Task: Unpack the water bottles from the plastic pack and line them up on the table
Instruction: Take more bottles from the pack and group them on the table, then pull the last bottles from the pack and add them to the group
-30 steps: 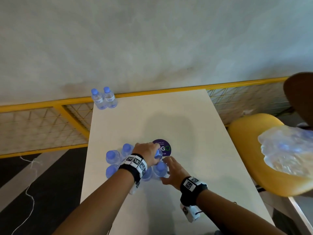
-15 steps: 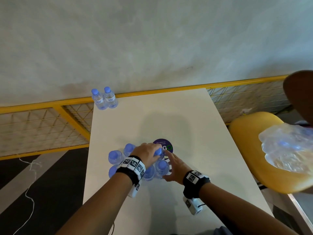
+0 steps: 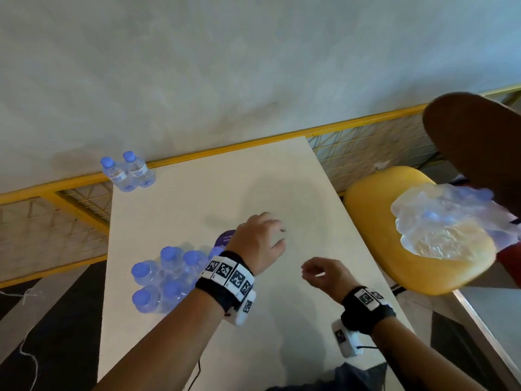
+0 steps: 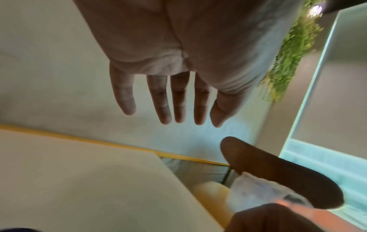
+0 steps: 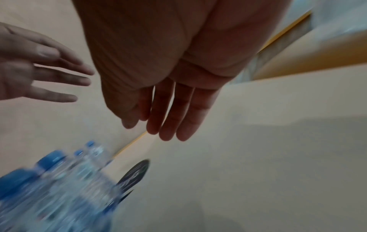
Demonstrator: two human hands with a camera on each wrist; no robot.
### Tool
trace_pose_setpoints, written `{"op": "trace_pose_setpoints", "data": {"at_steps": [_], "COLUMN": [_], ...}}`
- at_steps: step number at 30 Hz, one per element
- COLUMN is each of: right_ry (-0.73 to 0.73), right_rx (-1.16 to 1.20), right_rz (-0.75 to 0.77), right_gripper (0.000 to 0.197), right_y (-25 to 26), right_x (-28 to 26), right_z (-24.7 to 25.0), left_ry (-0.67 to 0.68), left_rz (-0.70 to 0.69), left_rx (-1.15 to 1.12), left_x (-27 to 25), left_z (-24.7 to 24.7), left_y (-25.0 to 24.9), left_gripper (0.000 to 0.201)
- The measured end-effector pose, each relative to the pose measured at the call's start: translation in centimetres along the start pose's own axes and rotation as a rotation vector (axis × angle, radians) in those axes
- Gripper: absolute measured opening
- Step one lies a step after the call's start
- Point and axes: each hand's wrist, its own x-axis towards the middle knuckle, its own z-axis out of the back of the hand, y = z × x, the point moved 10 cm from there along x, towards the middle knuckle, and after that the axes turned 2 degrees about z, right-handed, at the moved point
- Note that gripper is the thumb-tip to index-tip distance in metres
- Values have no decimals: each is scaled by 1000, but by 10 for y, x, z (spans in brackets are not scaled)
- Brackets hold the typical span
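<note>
Several clear water bottles with blue caps [image 3: 166, 277] stand bunched at the table's near left, blurred in the right wrist view [image 5: 49, 188]. Two more bottles [image 3: 127, 172] stand side by side at the far left corner. My left hand [image 3: 280, 235] hovers over the middle of the white table [image 3: 197, 334], right of the bunch, its fingers [image 4: 178, 102] straight and holding nothing. My right hand [image 3: 307, 273] hangs nearer and further right, fingers [image 5: 168, 117] relaxed, also holding nothing. Crumpled clear plastic wrap [image 3: 439, 221] lies on the yellow chair seat [image 3: 366, 249].
A round purple sticker [image 3: 225, 238] lies on the table just behind the bunch. A yellow railing with wire mesh [image 3: 70, 198] runs along the far and left sides. The chair's brown backrest [image 3: 479, 142] stands at the right, beyond the table's right edge.
Both hands have let go of the bottle bunch and moved to the right, over bare table. The bunch stays where it was.
</note>
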Motion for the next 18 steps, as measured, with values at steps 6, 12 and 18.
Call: {"op": "trace_pose_setpoints", "data": {"at_steps": [6, 12, 18], "right_ry": [-363, -556, -604], "right_rx": [-24, 154, 333], "right_rz": [-255, -422, -613], "right_gripper": [12, 21, 63], "right_y": [-123, -252, -326], "right_x": [-67, -94, -65], "right_z": [168, 289, 352], "left_ry": [299, 597, 747], "left_rz": [-152, -149, -100], "left_rx": [-126, -131, -33], "left_x": [55, 105, 157], "left_z": [-112, -234, -332], "left_y": [-129, -231, -288], "left_gripper": [25, 41, 79]}}
